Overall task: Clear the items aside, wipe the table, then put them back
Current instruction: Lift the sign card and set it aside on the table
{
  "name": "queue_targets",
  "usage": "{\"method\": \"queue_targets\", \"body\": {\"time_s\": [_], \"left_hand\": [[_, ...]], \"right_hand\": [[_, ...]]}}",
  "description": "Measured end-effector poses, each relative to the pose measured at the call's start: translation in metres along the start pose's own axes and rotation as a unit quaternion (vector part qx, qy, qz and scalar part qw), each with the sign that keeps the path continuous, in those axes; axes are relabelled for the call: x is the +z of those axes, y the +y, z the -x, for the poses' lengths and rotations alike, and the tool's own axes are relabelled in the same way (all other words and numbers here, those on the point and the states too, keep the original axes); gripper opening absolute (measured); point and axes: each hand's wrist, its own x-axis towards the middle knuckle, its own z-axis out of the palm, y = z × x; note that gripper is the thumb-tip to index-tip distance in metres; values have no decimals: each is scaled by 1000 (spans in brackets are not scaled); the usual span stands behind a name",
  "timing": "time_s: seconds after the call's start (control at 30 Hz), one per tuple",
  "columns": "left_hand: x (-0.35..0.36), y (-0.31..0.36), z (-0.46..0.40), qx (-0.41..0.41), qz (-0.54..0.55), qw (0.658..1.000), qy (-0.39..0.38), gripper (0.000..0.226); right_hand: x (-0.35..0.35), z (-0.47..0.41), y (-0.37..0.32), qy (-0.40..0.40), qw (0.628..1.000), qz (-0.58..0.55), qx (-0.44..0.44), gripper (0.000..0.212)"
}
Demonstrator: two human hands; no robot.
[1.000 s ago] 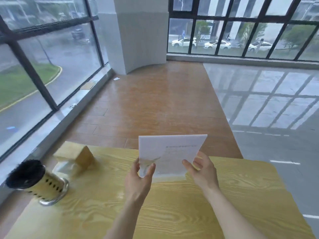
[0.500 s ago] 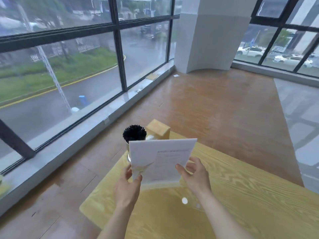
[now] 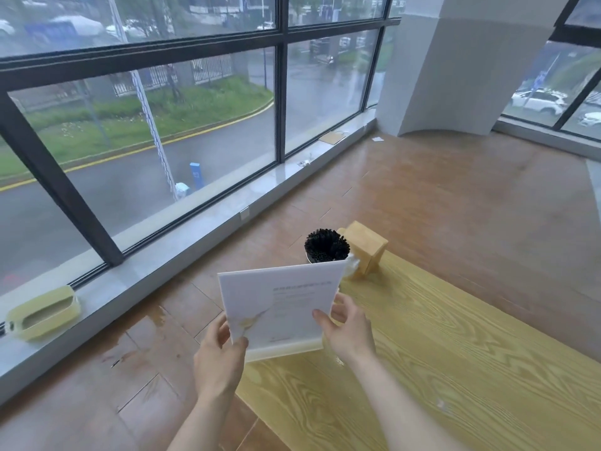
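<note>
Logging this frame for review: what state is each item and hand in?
Sign card: upright, lifted off the table, held in both hands.
Left hand: gripping the card's lower left corner.
Right hand: gripping its right edge.
Straw holder: full, standing on the table.
Wooden tissue box: standing beside the holder.
Table: not yet cleared.

One white sign card (image 3: 282, 302), one holder of black straws (image 3: 326, 245), one wooden tissue box (image 3: 367, 247), one yellow-green container (image 3: 44, 313) on the sill, two hands, one tabletop (image 3: 455, 353)

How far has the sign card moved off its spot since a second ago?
Yes: the sign card, in both hands, has gone left. Earlier it stood right of the straw holder; now it overlaps it, over the table's left end.
</note>
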Motion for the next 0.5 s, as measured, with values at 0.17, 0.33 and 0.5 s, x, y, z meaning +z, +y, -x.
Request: {"method": "queue_targets", "body": {"time_s": [0.17,0.33,0.5], "left_hand": [[-3,-9,-10,-5,-1,1000,4,58],[0,-18,-12,-1,-10,1000,10,56],[5,-23,-10,19,-36,999,16,62]], "right_hand": [[14,-8,0,-11,999,30,0,46],[17,-9,-3,-12,999,46,3,54],[15,-4,2,-21,997,69,5,60]]}}
